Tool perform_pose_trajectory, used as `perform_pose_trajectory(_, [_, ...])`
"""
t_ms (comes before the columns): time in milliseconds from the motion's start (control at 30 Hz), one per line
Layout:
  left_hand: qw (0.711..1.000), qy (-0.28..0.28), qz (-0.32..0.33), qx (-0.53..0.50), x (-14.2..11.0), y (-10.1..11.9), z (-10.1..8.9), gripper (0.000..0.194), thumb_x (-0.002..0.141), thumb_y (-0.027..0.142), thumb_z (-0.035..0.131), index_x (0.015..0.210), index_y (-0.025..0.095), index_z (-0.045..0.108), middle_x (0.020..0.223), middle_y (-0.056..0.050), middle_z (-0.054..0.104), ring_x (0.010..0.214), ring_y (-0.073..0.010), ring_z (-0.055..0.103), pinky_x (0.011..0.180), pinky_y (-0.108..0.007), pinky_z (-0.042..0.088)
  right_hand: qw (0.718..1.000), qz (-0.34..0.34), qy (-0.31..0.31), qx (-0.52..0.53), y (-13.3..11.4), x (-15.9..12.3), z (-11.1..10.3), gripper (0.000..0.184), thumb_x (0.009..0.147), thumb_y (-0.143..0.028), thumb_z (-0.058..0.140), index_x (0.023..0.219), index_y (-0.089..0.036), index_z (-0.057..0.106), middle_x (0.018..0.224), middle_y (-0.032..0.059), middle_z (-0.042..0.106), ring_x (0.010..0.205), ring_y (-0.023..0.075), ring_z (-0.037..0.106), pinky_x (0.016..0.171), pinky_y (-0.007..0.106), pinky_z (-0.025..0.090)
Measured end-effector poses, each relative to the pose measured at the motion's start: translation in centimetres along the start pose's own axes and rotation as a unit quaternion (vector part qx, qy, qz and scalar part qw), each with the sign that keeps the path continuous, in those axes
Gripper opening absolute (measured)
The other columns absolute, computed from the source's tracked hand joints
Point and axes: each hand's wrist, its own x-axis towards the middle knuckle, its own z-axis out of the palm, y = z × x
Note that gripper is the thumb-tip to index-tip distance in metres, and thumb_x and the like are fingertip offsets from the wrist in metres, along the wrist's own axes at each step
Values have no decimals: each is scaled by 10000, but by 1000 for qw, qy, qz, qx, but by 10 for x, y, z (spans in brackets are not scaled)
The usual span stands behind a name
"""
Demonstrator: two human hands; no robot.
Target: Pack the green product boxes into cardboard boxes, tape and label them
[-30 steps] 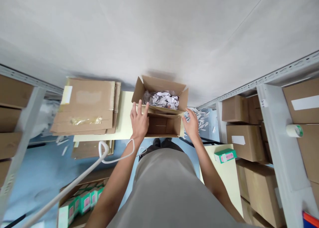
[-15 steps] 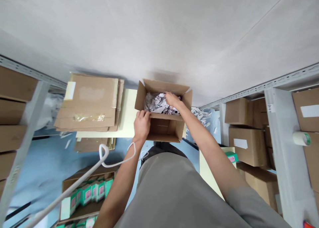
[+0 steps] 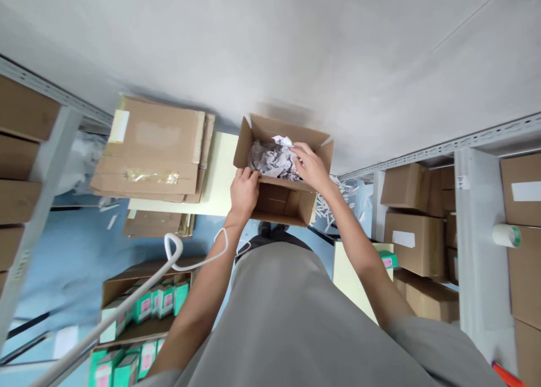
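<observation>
An open cardboard box [image 3: 291, 127] stands before me, its upper part filled with crumpled white paper scraps [image 3: 273, 160] and some clear plastic. My left hand [image 3: 245, 192] is closed over the box's near left rim, fingers curled onto the edge. Over the right side of the paper is my right hand [image 3: 310, 164], fingers loosely spread and fingertips at the scraps. Part of the paper is hidden beneath it. Nearer to me, a box flap section [image 3: 281, 201] opens toward my body.
Flattened cardboard boxes [image 3: 152, 145] are stacked on the pale table [image 3: 220, 176] at left. Below left, a carton [image 3: 143, 330] holds several green-and-white small boxes. A white curved tube [image 3: 127, 305] crosses in front. Shelves with cartons [image 3: 409, 235] and a tape roll [image 3: 506, 235] stand right.
My right hand has drawn back and up from inside the paper, its fingers now spread wider. Paper near its fingertips sits higher. My left hand stays on the rim; the view has shifted slightly.
</observation>
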Motion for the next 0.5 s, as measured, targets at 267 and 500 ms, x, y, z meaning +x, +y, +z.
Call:
perform_pose_trajectory(267, [1000, 16, 16, 0, 1, -4, 7, 373, 997, 98, 467, 1181, 221, 768, 1207, -165, 708, 1232, -374, 572, 1055, -493, 526, 983, 56, 32, 173, -40, -148, 24, 413, 1159, -360, 456, 1440, -282, 748, 1504, 106, 674, 1272, 261, 730, 1109, 378, 574])
perform_pose_trajectory(500, [1000, 6, 17, 16, 1, -2, 2, 379, 988, 91, 459, 1184, 211, 761, 1204, -185, 700, 1211, -389, 570, 1024, -515, 525, 978, 192, -32, 81, -17, -138, 56, 309, 1085, -260, 557, 1225, -213, 829, 1327, 158, 790, 1202, 344, 759, 1070, 431, 549])
